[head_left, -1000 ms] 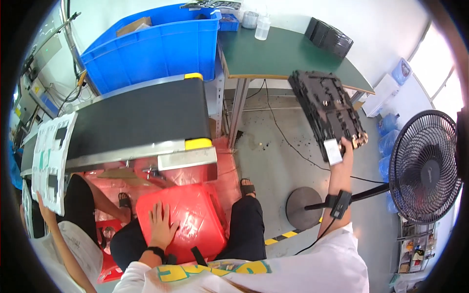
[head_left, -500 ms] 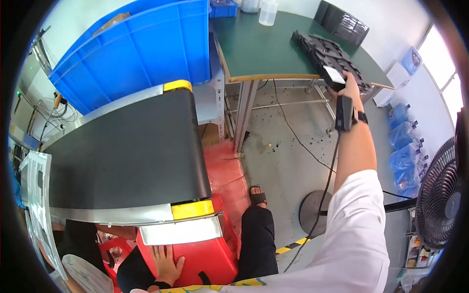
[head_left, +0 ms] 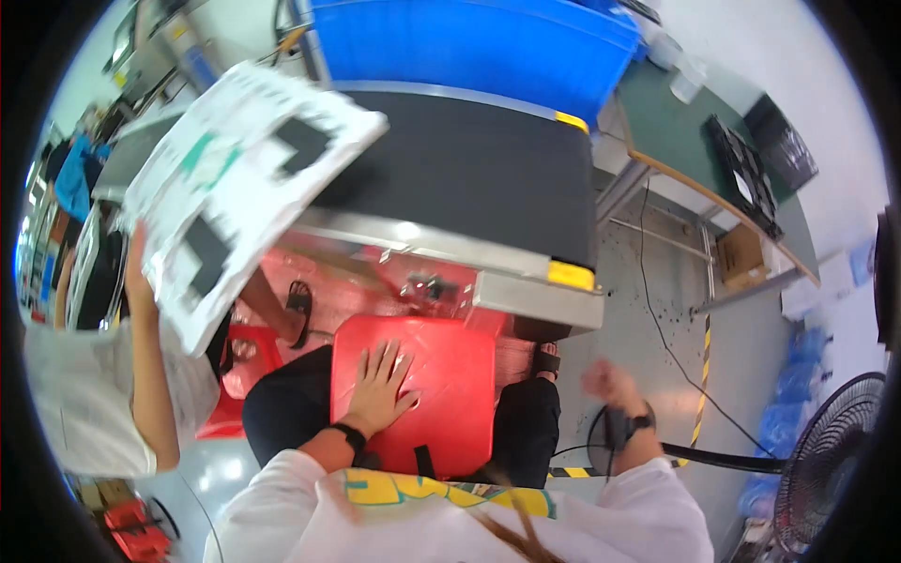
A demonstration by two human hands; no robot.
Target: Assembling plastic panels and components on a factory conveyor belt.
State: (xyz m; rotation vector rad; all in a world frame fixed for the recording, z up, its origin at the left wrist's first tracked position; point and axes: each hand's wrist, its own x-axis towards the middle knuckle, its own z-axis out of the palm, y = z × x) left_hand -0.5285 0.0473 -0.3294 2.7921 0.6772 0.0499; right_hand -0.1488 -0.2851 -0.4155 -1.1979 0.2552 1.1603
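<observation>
My left hand (head_left: 380,387) lies flat on the red plastic stool (head_left: 450,375) between my knees, fingers spread and nothing in it. My right hand (head_left: 610,383), smeared by motion, is drawn back over the floor beside my right knee; no object shows in it, but its fingers are unclear. A black rectangular plastic part (head_left: 741,178) with a white label rests on the green table (head_left: 662,122) at the far right. To my left, a co-worker's hand (head_left: 139,258) grips a large white panel (head_left: 249,188) with black and green patches, tilted over the conveyor's left end.
In front of me runs a black conveyor belt (head_left: 460,169) with yellow corner caps. Behind it stands a large blue bin (head_left: 469,47). A black fan (head_left: 831,460) is at my right, near blue water bottles (head_left: 779,422). A cable (head_left: 666,342) crosses the floor.
My right hand has let go of the black plastic part, now on the green table, and come back toward me. The view has swung left, and the co-worker's white panel has come into sight.
</observation>
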